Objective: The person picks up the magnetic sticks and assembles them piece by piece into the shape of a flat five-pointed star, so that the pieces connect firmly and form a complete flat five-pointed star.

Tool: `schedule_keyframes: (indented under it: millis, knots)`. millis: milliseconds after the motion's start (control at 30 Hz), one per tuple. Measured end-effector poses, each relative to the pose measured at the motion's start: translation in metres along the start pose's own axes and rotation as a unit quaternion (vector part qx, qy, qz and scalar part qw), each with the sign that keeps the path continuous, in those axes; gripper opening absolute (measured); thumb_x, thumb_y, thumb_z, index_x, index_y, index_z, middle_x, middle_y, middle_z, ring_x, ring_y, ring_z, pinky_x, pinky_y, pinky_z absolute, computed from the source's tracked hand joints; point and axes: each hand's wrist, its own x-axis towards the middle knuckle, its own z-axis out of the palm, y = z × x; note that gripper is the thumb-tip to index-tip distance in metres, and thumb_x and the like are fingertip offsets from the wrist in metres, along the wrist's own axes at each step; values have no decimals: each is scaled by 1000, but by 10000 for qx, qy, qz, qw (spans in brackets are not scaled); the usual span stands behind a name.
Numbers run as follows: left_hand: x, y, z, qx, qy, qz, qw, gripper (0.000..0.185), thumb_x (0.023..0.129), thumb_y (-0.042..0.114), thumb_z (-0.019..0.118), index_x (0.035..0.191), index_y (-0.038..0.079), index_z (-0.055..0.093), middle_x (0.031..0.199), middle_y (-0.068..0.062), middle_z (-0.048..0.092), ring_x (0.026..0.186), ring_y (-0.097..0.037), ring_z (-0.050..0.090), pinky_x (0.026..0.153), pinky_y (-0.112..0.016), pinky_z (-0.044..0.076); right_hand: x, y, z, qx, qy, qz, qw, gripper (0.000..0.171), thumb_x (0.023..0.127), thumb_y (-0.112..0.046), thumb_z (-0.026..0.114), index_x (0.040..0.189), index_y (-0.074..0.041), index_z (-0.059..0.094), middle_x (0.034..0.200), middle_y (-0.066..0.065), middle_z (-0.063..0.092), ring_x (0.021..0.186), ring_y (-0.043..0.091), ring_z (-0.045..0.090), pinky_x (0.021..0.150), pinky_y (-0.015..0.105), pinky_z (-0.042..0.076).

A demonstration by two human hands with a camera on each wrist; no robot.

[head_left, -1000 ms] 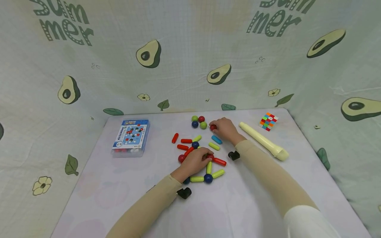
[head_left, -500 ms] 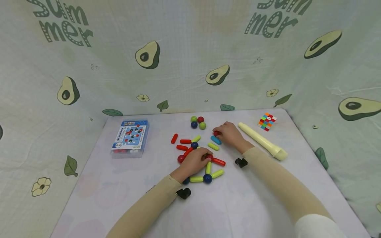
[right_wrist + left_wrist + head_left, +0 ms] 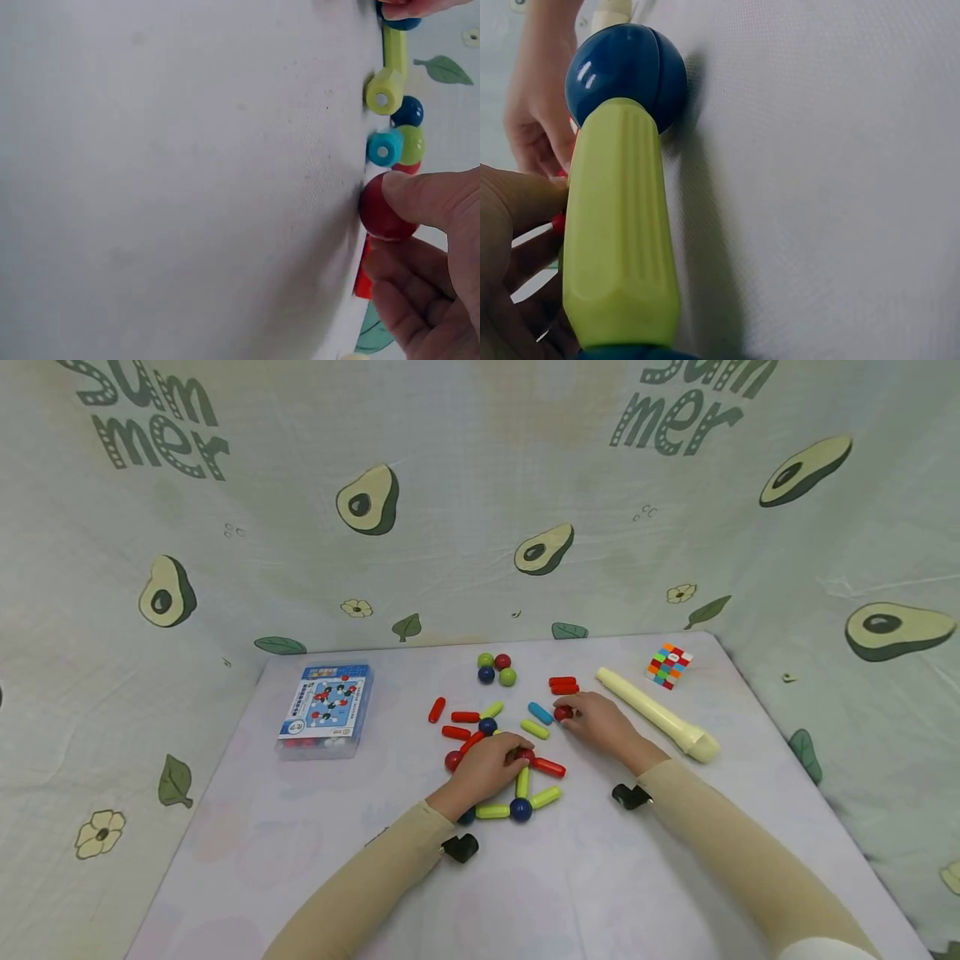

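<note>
My right hand (image 3: 602, 724) pinches a dark red ball (image 3: 384, 210) between thumb and fingers, low over the table beside a blue rod (image 3: 540, 712). My left hand (image 3: 489, 767) grips another red ball (image 3: 527, 757), partly hidden by its fingers, within a joined frame of balls and rods. A red rod (image 3: 549, 767) sticks out rightward from that ball. Yellow-green rods (image 3: 492, 811) and a navy ball (image 3: 521, 810) form the frame's near side, large in the left wrist view as a green rod (image 3: 620, 225) and blue ball (image 3: 622, 75). Another red ball (image 3: 453, 761) lies left of my hand.
Loose red rods (image 3: 465, 717) and a green rod (image 3: 535, 729) lie around the frame. Two red rods (image 3: 564, 686) sit behind my right hand. Several balls (image 3: 486, 675) cluster at the back. A boxed set (image 3: 326, 710) stands left; a pale yellow tube (image 3: 660, 714) and puzzle cube (image 3: 669, 666) lie right.
My right hand has moved right and toward me with the red ball, past the blue rod, uncovering two red rods behind it. The left hand stays in place on its ball.
</note>
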Motion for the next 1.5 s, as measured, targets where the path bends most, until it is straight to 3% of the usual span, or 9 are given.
schedule_keyframes:
  millis: [133, 300, 467, 700, 1133, 1300, 1500]
  knots:
    - [1, 2, 0, 317, 116, 90, 9994, 34, 96, 30, 73, 129, 23, 71, 117, 9, 69, 99, -10, 61, 86, -23, 53, -15, 6, -2, 473, -130, 306, 9983, 38, 95, -22, 74, 131, -13, 68, 112, 8, 68, 95, 25, 57, 86, 42, 51]
    - [3, 6, -3, 728, 253, 325, 9965, 40, 94, 32, 75, 134, 26, 69, 128, 8, 68, 114, -15, 58, 98, -33, 47, -35, 9, -2, 635, -143, 326, 9973, 37, 94, -26, 75, 129, -15, 68, 111, 4, 67, 95, 22, 57, 84, 41, 51]
    - [10, 10, -8, 930, -113, 669, 9934, 35, 94, 32, 75, 129, 27, 72, 122, 12, 70, 119, -14, 55, 103, -37, 44, -53, 6, 1, 758, -120, 294, 9966, 37, 93, -28, 76, 127, -17, 69, 109, 2, 67, 96, 22, 57, 85, 41, 51]
    - [21, 14, -5, 1147, -640, 717, 9887, 30, 95, 34, 74, 123, 25, 75, 113, 13, 72, 101, -9, 58, 93, -26, 49, -74, 0, 6, 986, -40, 263, 9948, 35, 90, -27, 80, 122, -18, 70, 107, -1, 67, 96, 19, 58, 84, 40, 51]
    - [23, 11, -2, 1253, -596, 700, 9879, 24, 96, 32, 73, 118, 24, 76, 109, 12, 72, 95, -9, 58, 93, -28, 50, -92, -8, 17, 1353, -127, -93, 9907, 34, 89, -28, 80, 120, -21, 67, 104, -10, 66, 96, 11, 60, 89, 41, 52]
    - [16, 13, 0, 1498, -297, 743, 9855, 30, 94, 35, 74, 122, 25, 74, 111, 11, 71, 101, -11, 58, 94, -29, 49, -93, -9, 22, 1308, -77, -82, 9913, 37, 90, -31, 80, 123, -21, 66, 105, -10, 64, 93, 10, 57, 85, 36, 53]
    - [-12, 22, 3, 1874, -24, 1040, 9768, 33, 93, 42, 74, 122, 26, 74, 122, 9, 69, 123, -16, 55, 109, -41, 41, -98, -7, 21, 1391, -37, -97, 9902, 41, 90, -25, 79, 128, -19, 65, 112, -8, 64, 95, 11, 57, 86, 37, 52]
